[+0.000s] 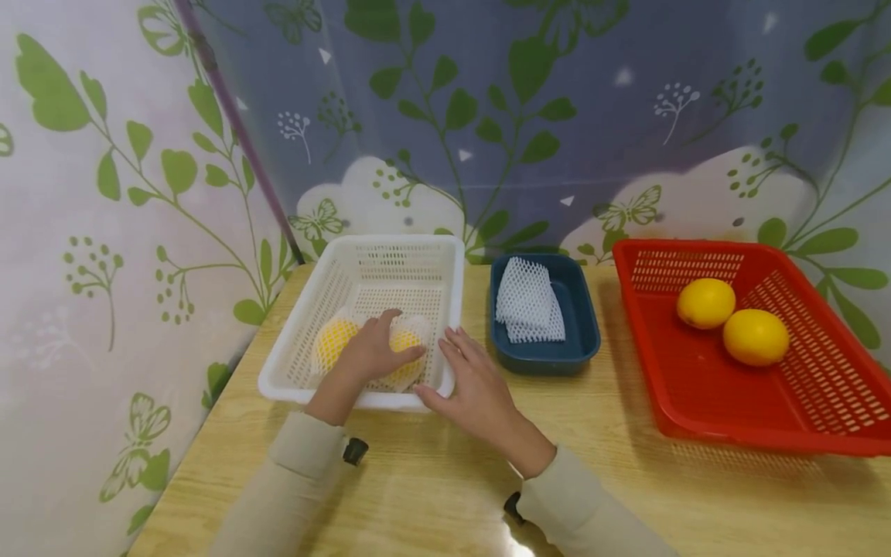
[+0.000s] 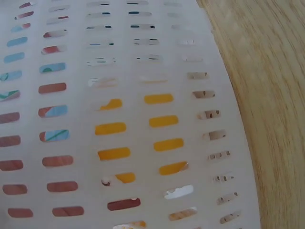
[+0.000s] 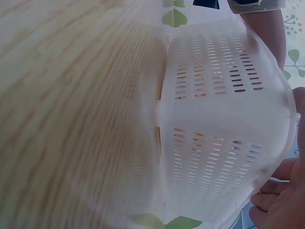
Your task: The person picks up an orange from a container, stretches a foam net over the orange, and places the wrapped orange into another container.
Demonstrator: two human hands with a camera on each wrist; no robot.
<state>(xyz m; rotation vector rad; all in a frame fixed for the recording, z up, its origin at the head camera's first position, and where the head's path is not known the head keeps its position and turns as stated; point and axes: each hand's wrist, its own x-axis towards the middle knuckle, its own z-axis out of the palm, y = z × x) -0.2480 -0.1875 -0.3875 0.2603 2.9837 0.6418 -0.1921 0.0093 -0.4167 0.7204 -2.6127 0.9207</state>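
In the head view, a white slotted basket (image 1: pixel 454 309) at the left holds two lemons in white foam nets. My left hand (image 1: pixel 372 348) reaches inside it, between the left netted lemon (image 1: pixel 337 344) and the right netted lemon (image 1: pixel 405 362). Its thumb lies straight across the right one, with the fingers spread toward the far side. My right hand (image 1: pixel 480 387) rests at the basket's front right corner, fingers loosely extended by the rim. Yellow shows through the slots of the basket wall (image 2: pixel 138 138) in the left wrist view.
A dark blue tub (image 1: pixel 581 309) with white foam nets (image 1: pixel 525 298) stands right of the white basket. Farther right, a red basket (image 1: pixel 724 402) holds two bare lemons (image 1: pixel 756 337). A patterned curtain (image 1: pixel 487 116) hangs behind the wooden table (image 1: pixel 418 480).
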